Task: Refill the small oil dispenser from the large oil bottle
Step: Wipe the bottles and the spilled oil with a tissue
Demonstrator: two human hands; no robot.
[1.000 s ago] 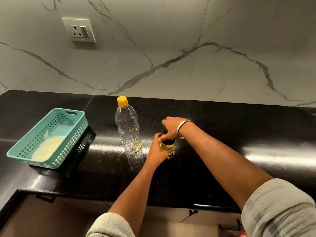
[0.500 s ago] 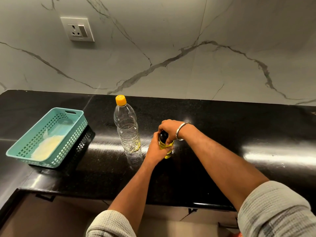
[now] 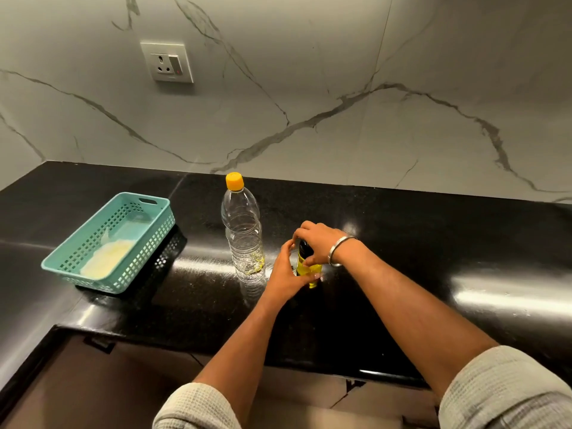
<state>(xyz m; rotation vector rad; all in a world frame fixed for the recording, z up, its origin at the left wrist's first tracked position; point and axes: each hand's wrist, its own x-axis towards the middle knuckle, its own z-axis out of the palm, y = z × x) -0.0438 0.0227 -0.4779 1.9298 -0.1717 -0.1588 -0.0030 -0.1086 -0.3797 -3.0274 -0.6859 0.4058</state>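
The small oil dispenser [image 3: 306, 267] stands upright on the black surface [image 3: 433, 243], roughly midway along it and between its back and front edges. Both hands are on it. The left hand [image 3: 283, 275] wraps the lower, yellow part of the body, fingers curled round it, most likely to pin the dispenser down so it cannot turn or slide on the glossy stone. The right hand [image 3: 318, 243] sits over the dark top, fingertips curled and pinching it from above. A grip like that suits twisting, so the step in hand looks like unscrewing the top to open the dispenser for filling. Whether the top has already loosened cannot be told, since the fingers cover the joint.

The large oil bottle [image 3: 243, 230] stands upright just beside the dispenser, on its left and slightly nearer the back edge, apart from both hands. Its yellow cap [image 3: 234, 181] is on, and only a shallow pool of oil shows at the bottom of the clear plastic. It is probably kept this close so the pour can follow with a short reach. With so little oil left, it will need tipping steeply, and the dispenser's narrow mouth could make spills likely.

Toward the left end of the surface sits a teal basket [image 3: 154, 221] with something pale yellow inside, well apart from the work. A wall socket [image 3: 167, 61] is mounted on the marble backsplash above.
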